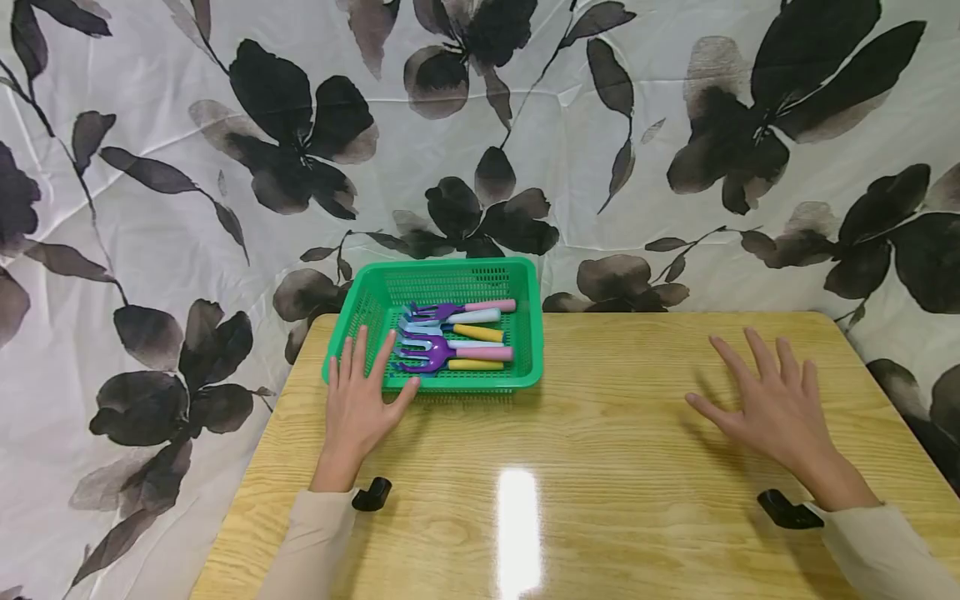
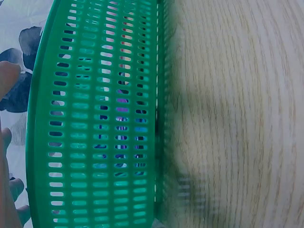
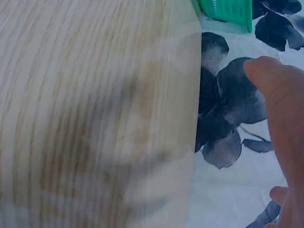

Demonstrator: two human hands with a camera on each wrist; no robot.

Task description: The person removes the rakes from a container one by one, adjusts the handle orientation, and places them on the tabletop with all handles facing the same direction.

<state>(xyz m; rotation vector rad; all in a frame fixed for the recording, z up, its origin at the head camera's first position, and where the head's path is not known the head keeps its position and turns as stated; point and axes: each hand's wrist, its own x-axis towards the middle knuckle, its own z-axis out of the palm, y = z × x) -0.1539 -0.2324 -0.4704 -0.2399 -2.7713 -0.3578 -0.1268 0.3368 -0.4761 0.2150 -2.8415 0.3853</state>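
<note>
A green plastic basket (image 1: 465, 383) with slotted walls stands at the back left of the table. In it lie several small forks and other utensils: a purple fork with a pink handle (image 1: 483, 353), another purple fork (image 1: 438, 312), light blue pieces and yellow handles (image 1: 480, 365). My left hand (image 1: 363, 408) is spread out at the basket's front left corner and holds nothing; whether it touches the rim I cannot tell. In the left wrist view the basket's wall (image 2: 95, 190) fills the left half. Over the table's right side, my right hand (image 1: 780, 408) hovers with fingers spread, holding nothing.
The wooden table (image 1: 600, 500) has a bright reflection near its front middle. Behind it hangs a white cloth (image 1: 600, 192) with dark flowers. A small black device (image 1: 372, 494) sits at the left wrist, and another black device (image 1: 789, 509) at the right.
</note>
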